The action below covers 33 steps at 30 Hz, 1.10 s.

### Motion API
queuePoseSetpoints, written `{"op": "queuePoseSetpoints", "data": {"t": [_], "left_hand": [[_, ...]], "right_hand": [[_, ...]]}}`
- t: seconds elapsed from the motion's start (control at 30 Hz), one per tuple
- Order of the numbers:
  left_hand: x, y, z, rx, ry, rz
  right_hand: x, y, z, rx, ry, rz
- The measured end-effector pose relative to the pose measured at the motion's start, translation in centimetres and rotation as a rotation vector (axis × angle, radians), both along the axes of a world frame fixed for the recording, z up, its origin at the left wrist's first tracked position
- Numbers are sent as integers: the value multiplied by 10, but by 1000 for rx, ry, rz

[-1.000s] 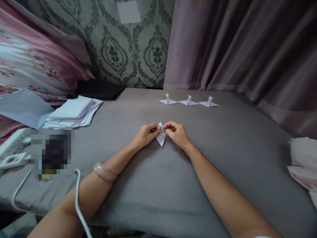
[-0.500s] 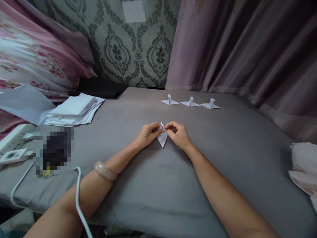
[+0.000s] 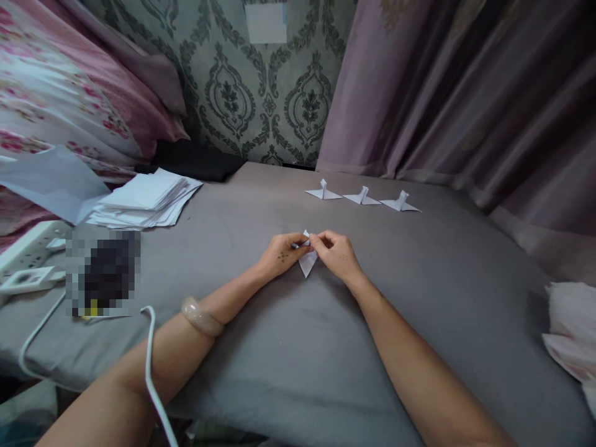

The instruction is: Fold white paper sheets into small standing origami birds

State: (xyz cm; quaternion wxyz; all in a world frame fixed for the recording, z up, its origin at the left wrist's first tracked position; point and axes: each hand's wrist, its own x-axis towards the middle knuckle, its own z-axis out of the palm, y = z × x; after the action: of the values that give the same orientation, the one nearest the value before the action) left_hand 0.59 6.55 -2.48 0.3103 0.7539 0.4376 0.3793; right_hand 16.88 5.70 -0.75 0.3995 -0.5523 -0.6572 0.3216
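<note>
Folded paper piece (image 3: 308,261), white and small, pinched at its upper end between both hands in the middle of the grey bed sheet (image 3: 288,372). Long axis roughly toward and away from the body, with the pointed tip aimed back at the wearer and resting on or just above the sheet; hard to tell which. Left hand (image 3: 282,256) closed on the piece from the left, thumb and forefinger tips clamped on the top fold, remaining fingers curled under. Right hand (image 3: 338,254) closed on it from the right in the same pinch, fingertips of both hands almost touching over the fold. Neither hand nearer than the other: piece centred between them, straight ahead, at about equal reach. Pale bangle (image 3: 201,316) on the left wrist.

Farther out, beyond the hands and a little to the right, 3 finished paper figures (image 3: 362,197) lined up in a row on the sheet, each flat-based with a small upright point, well apart from the piece in hand. To the far left, a loose stack of white paper sheets (image 3: 146,200) near the bed's edge. Nearer on the left, a white cable (image 3: 151,372) trailing over the left forearm, and a white power strip (image 3: 28,257) beside a blurred dark patch. Patterned wallpaper (image 3: 261,93) and mauve curtain (image 3: 465,93) behind.
</note>
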Motion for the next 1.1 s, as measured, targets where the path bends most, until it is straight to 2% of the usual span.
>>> {"op": "queuePoseSetpoints", "data": {"t": [0.3, 0.6, 0.77, 0.87, 1.1], "left_hand": [[0, 1, 0, 10, 27, 0], [0, 3, -3, -3, -31, 2], [0, 1, -2, -3, -13, 11], [0, -1, 0, -7, -12, 16], [0, -1, 1, -21, -30, 6]], "right_hand": [[6, 4, -1, -50, 8, 20], [9, 2, 9, -467, 371, -17], [9, 1, 14, -616, 473, -63], [7, 1, 15, -636, 473, -75], [7, 2, 10, -570, 414, -68]]}}
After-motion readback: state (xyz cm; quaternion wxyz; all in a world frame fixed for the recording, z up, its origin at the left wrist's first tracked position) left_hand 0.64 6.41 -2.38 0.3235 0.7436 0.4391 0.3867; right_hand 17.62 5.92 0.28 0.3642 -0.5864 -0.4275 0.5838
